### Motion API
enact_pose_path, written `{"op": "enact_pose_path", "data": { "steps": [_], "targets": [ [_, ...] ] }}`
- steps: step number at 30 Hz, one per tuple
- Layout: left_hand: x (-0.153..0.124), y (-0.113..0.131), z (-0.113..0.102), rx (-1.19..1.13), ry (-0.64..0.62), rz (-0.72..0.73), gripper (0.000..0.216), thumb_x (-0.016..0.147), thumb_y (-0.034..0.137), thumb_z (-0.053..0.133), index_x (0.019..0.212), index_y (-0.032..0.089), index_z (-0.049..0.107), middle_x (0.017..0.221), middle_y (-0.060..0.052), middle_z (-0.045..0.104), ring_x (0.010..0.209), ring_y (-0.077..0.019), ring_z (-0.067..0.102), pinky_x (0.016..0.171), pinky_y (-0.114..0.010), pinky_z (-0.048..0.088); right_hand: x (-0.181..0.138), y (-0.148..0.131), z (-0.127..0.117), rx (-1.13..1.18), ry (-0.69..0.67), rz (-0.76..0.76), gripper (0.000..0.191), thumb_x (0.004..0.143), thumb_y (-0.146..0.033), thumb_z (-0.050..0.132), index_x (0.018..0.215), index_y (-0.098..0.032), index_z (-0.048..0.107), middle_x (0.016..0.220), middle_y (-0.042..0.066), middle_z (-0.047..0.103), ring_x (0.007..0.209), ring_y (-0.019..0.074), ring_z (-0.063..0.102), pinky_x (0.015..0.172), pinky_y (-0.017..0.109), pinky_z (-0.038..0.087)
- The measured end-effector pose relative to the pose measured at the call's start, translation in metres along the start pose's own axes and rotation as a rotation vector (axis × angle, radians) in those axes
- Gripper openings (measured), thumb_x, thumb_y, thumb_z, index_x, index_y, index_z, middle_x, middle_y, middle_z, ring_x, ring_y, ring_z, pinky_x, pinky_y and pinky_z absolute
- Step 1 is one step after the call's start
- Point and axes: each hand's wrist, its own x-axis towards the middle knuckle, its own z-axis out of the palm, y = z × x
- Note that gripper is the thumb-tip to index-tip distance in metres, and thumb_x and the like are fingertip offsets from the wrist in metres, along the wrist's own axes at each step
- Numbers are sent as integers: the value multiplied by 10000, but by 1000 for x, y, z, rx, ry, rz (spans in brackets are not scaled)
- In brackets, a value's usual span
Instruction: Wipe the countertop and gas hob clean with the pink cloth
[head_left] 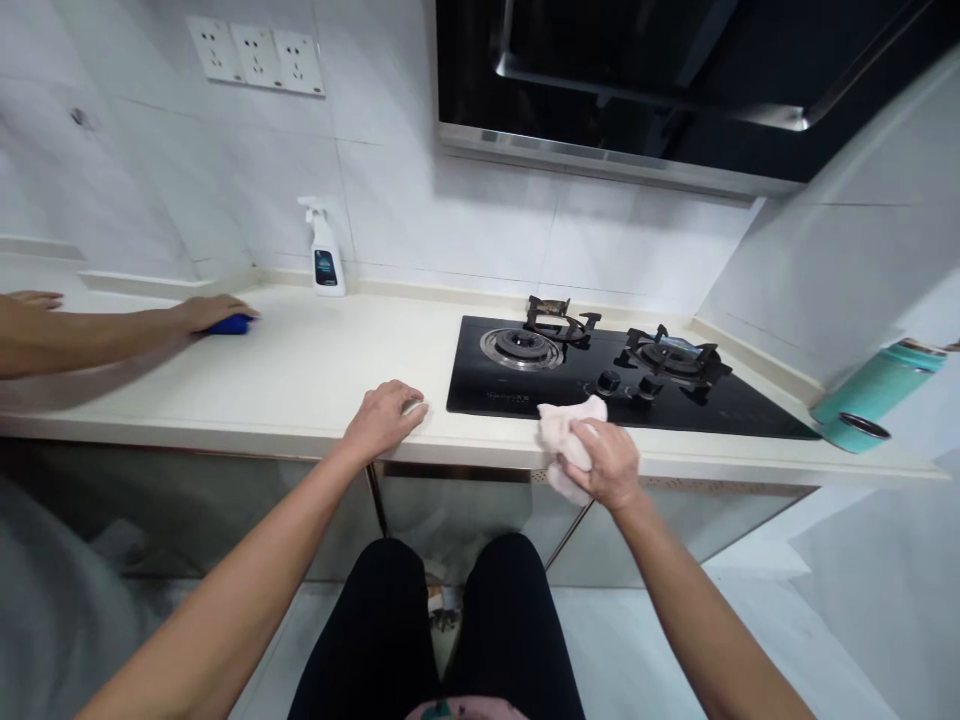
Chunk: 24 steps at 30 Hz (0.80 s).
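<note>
Hanging from right hand [611,463]: pale cloth [561,430]

Black trousers [517,625] and a pink garment [487,709] are worn.
The trouser legs are seen plain; a teal patch [437,710] is shown on the garment; the left hand [381,424] and right hand [611,466] are left bare.

The spray bottle [327,264] stands left of the stove [601,356].

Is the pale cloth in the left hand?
No, the right hand grips the pale cloth at the front edge of the counter.
</note>
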Motion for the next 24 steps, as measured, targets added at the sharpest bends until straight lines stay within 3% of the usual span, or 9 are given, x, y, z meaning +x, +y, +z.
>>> {"op": "enact_pose_path", "data": {
  "steps": [3,7,11,15,20,24],
  "targets": [
    [0,2,1,13,-6,12,365,961,461,511,1065,215,759,1210,-113,747,1193,-319,655,1063,-477,458,-35,56,-19,-42,-35,105,472,963,-514,593,1267,-166,691,1146,164,749,1035,300,673,903,410,506],
    [0,3,2,44,-11,17,381,965,472,517,1064,201,765,1203,-126,736,1188,-323,642,1070,-495,448,-72,135,-52,-117,-119,414,566,956,-574,474,1228,-130,695,1145,206,738,1083,338,668,970,452,518],
    [-1,7,1,58,-10,18,380,960,466,525,1067,200,774,1197,-127,727,1182,-331,637,1062,-505,451,-70,177,-77,-177,-250,747,651,926,-656,388,1210,-154,690,1175,214,714,1133,372,634,978,492,505],
    [-2,10,0,41,-11,19,405,962,485,517,1084,200,777,1204,-124,729,1196,-339,635,1066,-507,448,-37,147,-70,-338,-376,971,673,939,-693,408,1276,-180,684,1184,222,687,1104,398,619,918,526,488],
    [-2,8,-1,17,-6,15,420,957,509,509,1091,215,777,1228,-115,738,1208,-332,640,1069,-492,446,-18,72,-56,-279,-359,830,584,984,-636,415,1243,-195,695,1159,188,682,1128,360,591,956,501,460],
    [0,4,0,-13,-8,15,436,952,525,501,1078,216,781,1213,-110,752,1198,-328,652,1063,-480,452,-27,54,-77,20,-269,774,572,980,-662,381,1111,-205,699,1149,158,712,1106,325,607,1014,486,456]
  ]
}}
